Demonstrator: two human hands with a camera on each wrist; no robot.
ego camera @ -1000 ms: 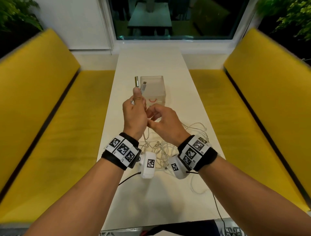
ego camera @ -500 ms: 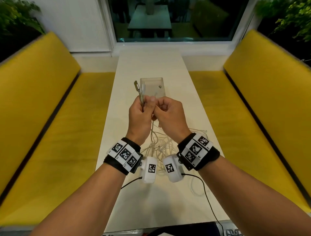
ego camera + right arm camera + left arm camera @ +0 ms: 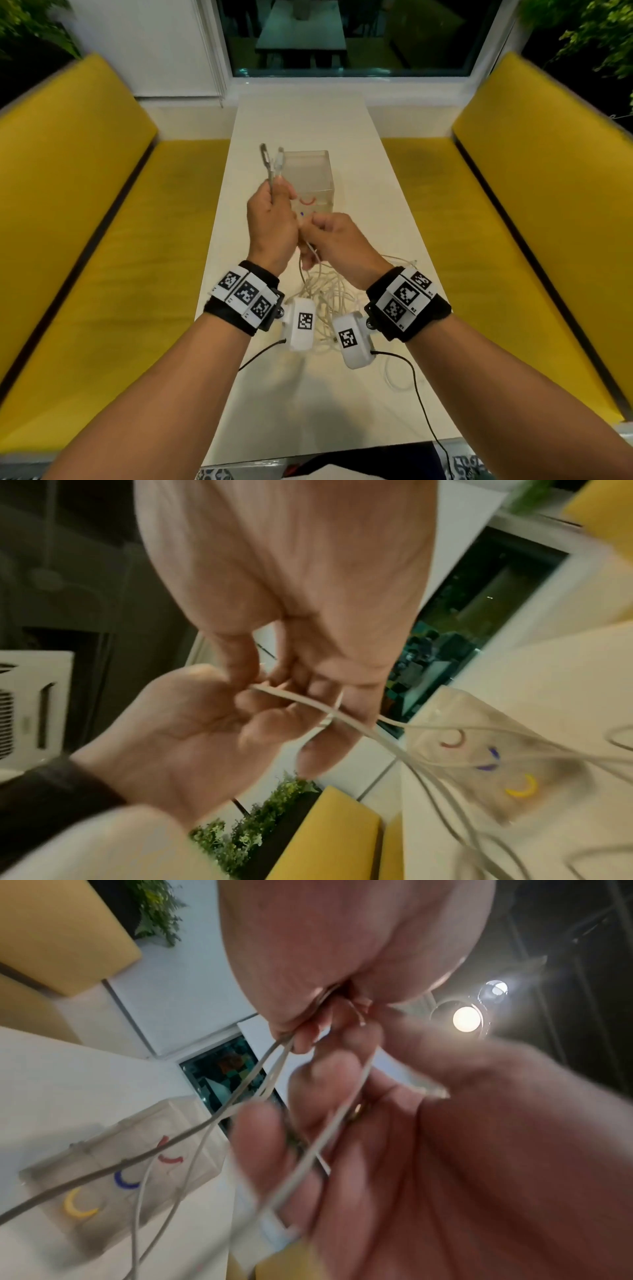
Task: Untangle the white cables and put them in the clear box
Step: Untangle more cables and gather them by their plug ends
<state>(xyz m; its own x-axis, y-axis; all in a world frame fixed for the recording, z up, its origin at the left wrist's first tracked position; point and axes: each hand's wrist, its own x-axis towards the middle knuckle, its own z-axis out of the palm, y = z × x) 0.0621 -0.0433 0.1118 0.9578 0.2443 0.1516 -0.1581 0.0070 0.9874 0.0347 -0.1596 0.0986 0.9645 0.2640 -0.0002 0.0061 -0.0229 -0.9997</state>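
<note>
White counter [image 3: 308,404] between yellow benches: left hand [image 3: 270,228] pinches two plug ends, right hand [image 3: 337,245] grips strands of the light, limp, snag-prone white cables [image 3: 329,294]; best held near the plugs.

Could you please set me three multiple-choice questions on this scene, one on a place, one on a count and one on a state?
1. Where does the clear box stand on the table?
A. Beyond the hands, toward the window
B. At the near edge, by the person
C. On the yellow seat

2. How many cable plugs stick up out of the left hand?
A. None
B. Two
C. Five

3. What state is the cable pile in?
A. Packed in the box
B. Coiled neatly
C. Loose and tangled on the table

Answers:
1 A, the head view shows the box past both hands.
2 B, two ends rise above the left hand.
3 C, strands cross on the table below the right hand, which pinches one.
</note>
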